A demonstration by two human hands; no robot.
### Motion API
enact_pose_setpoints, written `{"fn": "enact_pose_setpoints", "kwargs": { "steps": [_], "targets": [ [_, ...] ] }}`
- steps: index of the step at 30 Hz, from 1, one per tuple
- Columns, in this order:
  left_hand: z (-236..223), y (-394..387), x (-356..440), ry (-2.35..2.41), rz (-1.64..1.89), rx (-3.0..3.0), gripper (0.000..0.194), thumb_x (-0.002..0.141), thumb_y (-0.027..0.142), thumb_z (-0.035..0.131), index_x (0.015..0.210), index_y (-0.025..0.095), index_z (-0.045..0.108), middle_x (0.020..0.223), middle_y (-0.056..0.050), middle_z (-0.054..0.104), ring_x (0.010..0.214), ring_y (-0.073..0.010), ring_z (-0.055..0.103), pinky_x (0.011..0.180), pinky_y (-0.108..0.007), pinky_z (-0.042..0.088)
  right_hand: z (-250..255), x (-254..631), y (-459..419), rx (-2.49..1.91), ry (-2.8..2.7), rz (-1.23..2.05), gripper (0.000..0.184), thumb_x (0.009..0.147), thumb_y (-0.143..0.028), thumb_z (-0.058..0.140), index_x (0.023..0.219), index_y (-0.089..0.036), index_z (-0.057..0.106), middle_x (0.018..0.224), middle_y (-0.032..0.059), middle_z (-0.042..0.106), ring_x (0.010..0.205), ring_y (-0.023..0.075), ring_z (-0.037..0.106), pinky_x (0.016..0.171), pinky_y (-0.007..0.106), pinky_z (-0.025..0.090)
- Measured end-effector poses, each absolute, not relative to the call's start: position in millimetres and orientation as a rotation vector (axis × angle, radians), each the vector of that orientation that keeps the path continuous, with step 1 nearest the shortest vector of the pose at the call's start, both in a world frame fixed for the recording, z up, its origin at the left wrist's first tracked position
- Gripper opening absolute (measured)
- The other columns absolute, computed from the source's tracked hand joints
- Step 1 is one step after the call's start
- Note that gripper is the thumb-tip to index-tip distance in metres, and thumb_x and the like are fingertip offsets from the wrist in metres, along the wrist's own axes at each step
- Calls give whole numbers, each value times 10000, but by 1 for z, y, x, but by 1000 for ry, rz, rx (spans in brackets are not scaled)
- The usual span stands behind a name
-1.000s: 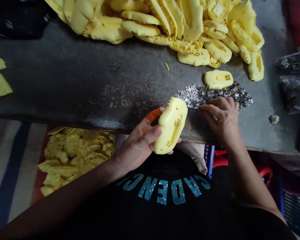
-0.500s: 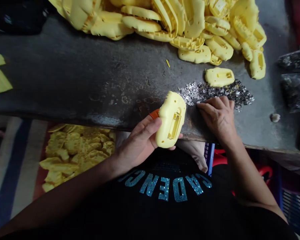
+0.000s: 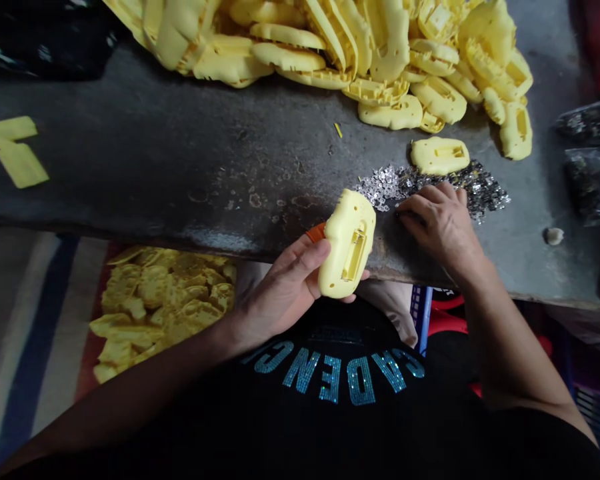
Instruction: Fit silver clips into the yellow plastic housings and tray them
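Nearest, the left hand [image 3: 287,285] is wrapped around a pale-yellow, rounded plastic shell [image 3: 341,243], over the front edge of the scuffed dark-grey counter [image 3: 170,160], which stretches widely leftward. The right hand [image 3: 445,223] remains bunched (any hold hidden) at a silvery pile of small metal pieces [image 3: 483,190], so handling there continues. Beyond, a heap of yellow plastic shells [image 3: 290,57].

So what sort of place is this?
Probably a small assembly workshop: a worn, dark workbench carries a heap of yellow plastic shells and a pile of small metal parts.
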State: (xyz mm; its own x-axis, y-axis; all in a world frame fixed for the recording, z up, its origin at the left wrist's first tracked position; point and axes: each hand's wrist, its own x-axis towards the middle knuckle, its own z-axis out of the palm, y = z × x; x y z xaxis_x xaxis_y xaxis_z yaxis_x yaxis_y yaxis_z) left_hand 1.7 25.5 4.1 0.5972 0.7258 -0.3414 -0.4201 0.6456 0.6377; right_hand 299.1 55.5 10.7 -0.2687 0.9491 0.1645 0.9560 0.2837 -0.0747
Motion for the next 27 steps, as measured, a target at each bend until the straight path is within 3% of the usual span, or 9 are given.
{"fn": "enact_pose_setpoints", "kwargs": {
  "steps": [6, 11, 15, 22, 27],
  "targets": [
    [3, 24, -1, 622, 717, 532, 716, 1007, 631, 836, 1532, 188, 633, 1395, -189, 828, 1052, -343, 886, 666, -328, 740, 20, 300, 55, -1730, -2493, 64, 82, 1033, -262, 699, 975, -257, 756, 997, 78, 769, 1018, 308, 577, 866, 444, 343],
    [5, 24, -2, 642, 693, 537, 753, 982, 656, 856, 1527, 193, 618, 1451, -193, 812, 1040, -336, 886, 657, -333, 741, 26, 300, 16, -1605, -2524, 169, 110, 1072, -257, 704, 974, -250, 753, 943, 59, 759, 949, 276, 571, 843, 420, 342],
    [8, 24, 1, 624, 686, 516, 766, 962, 638, 889, 1513, 180, 620, 1383, -165, 836, 1005, -312, 886, 649, -315, 739, 28, 293, -18, -1538, -2490, 205, 137, 1102, -232, 701, 969, -239, 734, 912, 39, 743, 898, 253, 549, 818, 401, 360],
    [9, 21, 4, 587, 652, 512, 663, 990, 592, 887, 1476, 203, 660, 1350, -138, 847, 1039, -326, 890, 655, -322, 747, 26, 287, -38, -1589, -2371, 314, 137, 1110, -203, 704, 980, -243, 727, 905, 28, 731, 906, 247, 589, 807, 397, 379],
    [11, 19, 2, 603, 591, 488, 719, 981, 602, 889, 1552, 242, 642, 1350, -138, 853, 1049, -333, 893, 670, -318, 739, 24, 286, -42, -1616, -2294, 385, 129, 1123, -248, 697, 998, -249, 729, 910, 24, 719, 906, 246, 604, 829, 406, 397]
  ]
}}
